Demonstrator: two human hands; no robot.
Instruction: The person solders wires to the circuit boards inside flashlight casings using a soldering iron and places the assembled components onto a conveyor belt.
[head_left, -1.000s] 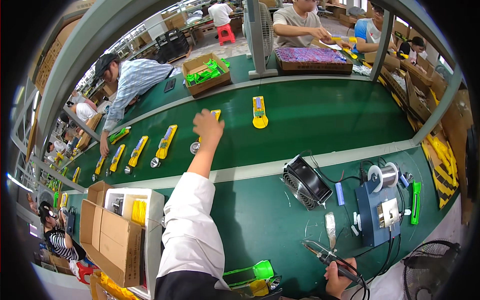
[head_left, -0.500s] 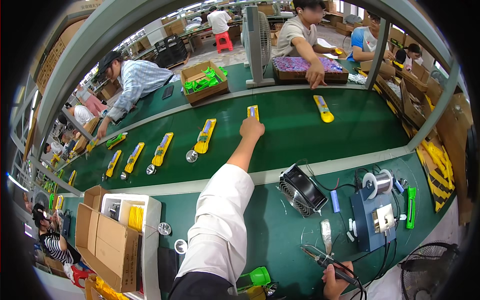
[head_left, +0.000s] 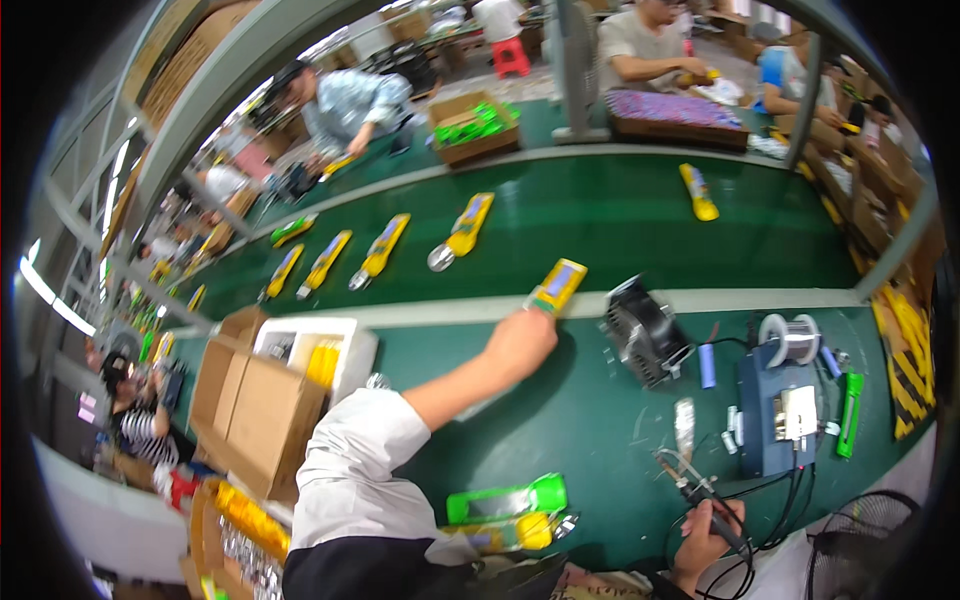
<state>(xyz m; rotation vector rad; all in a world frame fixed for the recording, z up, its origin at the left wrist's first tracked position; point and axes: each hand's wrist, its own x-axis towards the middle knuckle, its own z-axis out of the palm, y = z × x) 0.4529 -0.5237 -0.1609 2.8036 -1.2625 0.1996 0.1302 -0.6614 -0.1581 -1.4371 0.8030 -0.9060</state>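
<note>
My left hand (head_left: 521, 343), at the end of a white sleeve, is closed on the lower end of a yellow flashlight housing (head_left: 561, 284) with a battery and circuit board in it. It holds the housing over the near rail of the belt, left of a black fan. Low on the right, my right hand (head_left: 703, 534) grips a soldering iron (head_left: 690, 487), its tip pointing up and left. Near my body lie a green flashlight housing (head_left: 507, 499) and a yellow flashlight (head_left: 520, 532) with a reflector at its end.
Several yellow housings (head_left: 464, 230) rest on the green belt (head_left: 600, 215), one far right. Right of my left hand stand the fan (head_left: 645, 330), a blue soldering station (head_left: 765, 420) and a solder spool (head_left: 790, 338). Boxes (head_left: 262, 410) stand left. Across the belt, co-workers handle parts.
My left hand has lifted the yellow housing off the belt and drawn it toward me. My view has shifted left. My right hand still holds the soldering iron.
</note>
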